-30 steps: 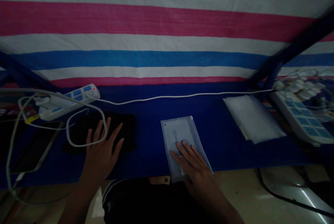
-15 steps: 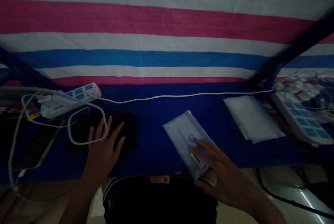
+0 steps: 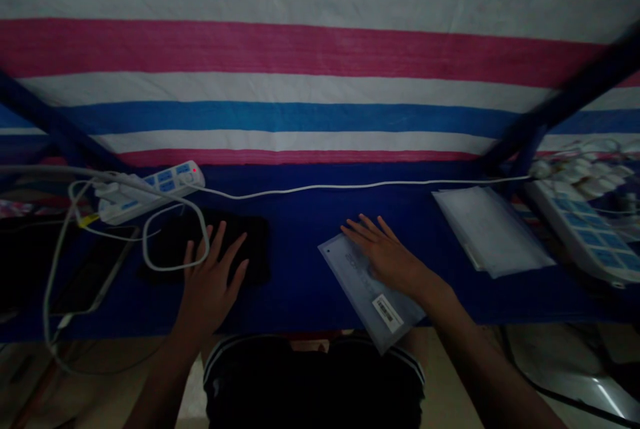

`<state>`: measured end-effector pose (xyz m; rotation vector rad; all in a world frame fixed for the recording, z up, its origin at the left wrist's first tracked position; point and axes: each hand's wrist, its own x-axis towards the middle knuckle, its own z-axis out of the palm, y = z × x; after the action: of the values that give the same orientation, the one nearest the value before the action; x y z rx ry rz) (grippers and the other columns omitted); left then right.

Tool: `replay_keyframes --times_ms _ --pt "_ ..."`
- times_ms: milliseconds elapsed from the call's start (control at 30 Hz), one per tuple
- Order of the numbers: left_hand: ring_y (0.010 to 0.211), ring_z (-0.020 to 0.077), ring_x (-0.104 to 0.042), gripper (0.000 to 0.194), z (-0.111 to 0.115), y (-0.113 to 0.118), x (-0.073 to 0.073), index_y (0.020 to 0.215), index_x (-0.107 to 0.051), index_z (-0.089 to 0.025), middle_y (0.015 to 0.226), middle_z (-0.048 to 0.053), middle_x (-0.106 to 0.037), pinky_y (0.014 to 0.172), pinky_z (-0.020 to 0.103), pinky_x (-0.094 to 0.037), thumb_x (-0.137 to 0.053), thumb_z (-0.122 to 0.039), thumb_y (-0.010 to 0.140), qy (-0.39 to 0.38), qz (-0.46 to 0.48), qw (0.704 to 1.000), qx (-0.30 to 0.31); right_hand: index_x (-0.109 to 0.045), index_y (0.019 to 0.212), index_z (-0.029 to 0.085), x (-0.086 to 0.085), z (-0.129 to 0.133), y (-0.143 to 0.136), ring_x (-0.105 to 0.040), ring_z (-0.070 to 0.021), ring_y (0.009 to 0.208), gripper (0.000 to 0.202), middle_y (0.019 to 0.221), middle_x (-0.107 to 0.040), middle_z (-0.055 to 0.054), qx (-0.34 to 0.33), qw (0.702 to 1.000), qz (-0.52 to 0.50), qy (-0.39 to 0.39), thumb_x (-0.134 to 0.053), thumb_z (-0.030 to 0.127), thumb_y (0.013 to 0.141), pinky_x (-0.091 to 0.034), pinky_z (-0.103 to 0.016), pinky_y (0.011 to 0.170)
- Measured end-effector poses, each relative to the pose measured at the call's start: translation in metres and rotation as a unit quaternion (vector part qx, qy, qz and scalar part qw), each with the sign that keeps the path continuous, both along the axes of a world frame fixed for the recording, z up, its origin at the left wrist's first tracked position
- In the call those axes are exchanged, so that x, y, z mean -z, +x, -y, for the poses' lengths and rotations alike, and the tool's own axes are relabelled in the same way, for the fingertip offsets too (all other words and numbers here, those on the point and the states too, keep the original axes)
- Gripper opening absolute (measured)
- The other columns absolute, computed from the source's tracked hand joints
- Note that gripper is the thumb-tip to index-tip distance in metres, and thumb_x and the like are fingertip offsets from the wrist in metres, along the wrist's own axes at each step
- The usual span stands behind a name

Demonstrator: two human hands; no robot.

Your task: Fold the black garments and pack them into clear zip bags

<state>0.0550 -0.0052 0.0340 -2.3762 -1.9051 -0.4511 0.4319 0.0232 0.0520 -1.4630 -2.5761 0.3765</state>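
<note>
My right hand [image 3: 383,252] lies with fingers extended over the upper part of a frosted plastic zip pouch [image 3: 357,285], covering much of its print. A white barcode label [image 3: 387,313] shows near the pouch's lower end, which juts past the table's front edge. My left hand [image 3: 213,275] rests with spread fingers on a black cloth-like item [image 3: 257,249]; its exact kind is too dark to tell. A loop of white cable [image 3: 145,242] lies over that dark item and by the left fingers.
On the blue table [image 3: 295,235], a white power strip [image 3: 150,192] and a phone [image 3: 95,275] with a cable lie left. More frosted pouches [image 3: 493,229] are stacked right, beside a larger power strip [image 3: 585,229] full of plugs. A white cord [image 3: 320,187] crosses the back, before striped sheeting [image 3: 280,49].
My right hand has moved up the pouch from its lower right side, uncovering the barcode label and hiding the print. My left hand stays on the dark item. The view has shifted slightly.
</note>
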Motion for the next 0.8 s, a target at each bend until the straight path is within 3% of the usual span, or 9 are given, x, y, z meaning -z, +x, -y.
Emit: replay_keyframes --times_ms 133,233,400,467,600,667,733,800 --pt "0.162 0.0358 -0.02 0.05 0.0 -0.001 -0.001 0.153 -0.054 -0.024 0.174 0.012 -0.027 0.128 0.066 -0.017 -0.039 -0.042 0.109 -0.005 -0.007 1.0 -0.001 -0.058 0.146 0.022 -0.001 -0.008 0.011 -0.059 -0.0313 0.136 0.058 0.136 -0.066 -0.013 0.036 0.998 0.041 -0.007 -0.056 0.006 0.09 -0.027 -0.064 0.127" --pt "0.161 0.0368 -0.022 0.05 0.001 0.002 -0.005 0.151 -0.056 -0.023 0.172 0.013 -0.031 0.128 0.066 -0.017 -0.039 -0.042 0.108 0.001 -0.016 1.0 -0.003 -0.064 0.132 0.021 -0.006 -0.008 0.02 -0.06 -0.033 0.13 0.042 0.13 -0.066 -0.013 0.052 0.998 0.023 -0.021 -0.064 0.016 0.09 -0.041 -0.058 0.12" --pt "0.161 0.0395 -0.022 0.051 0.003 0.015 -0.01 0.153 -0.055 -0.025 0.173 0.014 -0.029 0.127 0.069 -0.018 -0.043 -0.045 0.107 0.009 -0.011 1.0 -0.019 -0.057 0.136 0.02 -0.013 -0.008 0.034 -0.057 -0.035 0.132 0.055 0.138 -0.062 -0.014 0.064 0.996 0.01 -0.068 -0.073 0.023 0.084 -0.046 -0.054 0.113" --pt "0.161 0.0408 -0.022 0.051 0.003 0.019 -0.009 0.152 -0.056 -0.028 0.174 0.013 -0.026 0.126 0.071 -0.017 -0.047 -0.048 0.106 0.006 -0.012 1.0 -0.023 -0.06 0.13 0.021 -0.016 -0.008 0.038 -0.064 -0.0343 0.12 0.049 0.127 -0.068 -0.013 0.077 0.992 0.017 -0.097 -0.073 0.024 0.083 -0.05 -0.053 0.104" --pt "0.161 0.0409 -0.021 0.05 0.002 0.02 -0.005 0.15 -0.058 -0.029 0.174 0.013 -0.025 0.126 0.072 -0.016 -0.049 -0.049 0.105 0.005 -0.012 0.999 -0.03 -0.066 0.098 0.021 -0.02 -0.007 0.05 -0.069 -0.0236 0.086 0.012 0.093 -0.071 -0.006 0.092 0.986 -0.041 -0.134 -0.059 0.022 0.089 -0.053 -0.037 0.08" --pt "0.161 0.0399 -0.022 0.05 0.001 0.018 -0.003 0.15 -0.059 -0.03 0.174 0.012 -0.025 0.126 0.072 -0.016 -0.049 -0.049 0.105 0.004 -0.01 0.999 -0.03 -0.068 0.105 0.021 -0.023 -0.006 0.063 -0.068 -0.0207 0.076 0.02 0.084 -0.07 -0.004 0.122 0.981 -0.082 -0.124 -0.054 0.025 0.091 -0.052 -0.033 0.072" --pt "0.161 0.0393 -0.023 0.049 0.001 0.016 -0.003 0.15 -0.059 -0.03 0.174 0.011 -0.026 0.126 0.071 -0.016 -0.049 -0.049 0.105 0.002 -0.009 1.0 -0.027 -0.064 0.129 0.02 -0.031 -0.003 0.085 -0.067 -0.0215 0.069 0.039 0.079 -0.07 -0.003 0.169 0.976 -0.089 -0.103 -0.053 0.033 0.094 -0.052 -0.033 0.066" --pt "0.16 0.0391 -0.024 0.049 0.0 0.013 -0.003 0.149 -0.059 -0.03 0.174 0.011 -0.027 0.127 0.071 -0.016 -0.049 -0.049 0.105 0.001 -0.008 1.0 -0.025 -0.07 0.123 0.02 -0.042 0.0 0.116 -0.069 -0.0243 0.072 0.039 0.084 -0.073 -0.007 0.196 0.976 -0.065 -0.069 -0.052 0.039 0.095 -0.053 -0.036 0.067"
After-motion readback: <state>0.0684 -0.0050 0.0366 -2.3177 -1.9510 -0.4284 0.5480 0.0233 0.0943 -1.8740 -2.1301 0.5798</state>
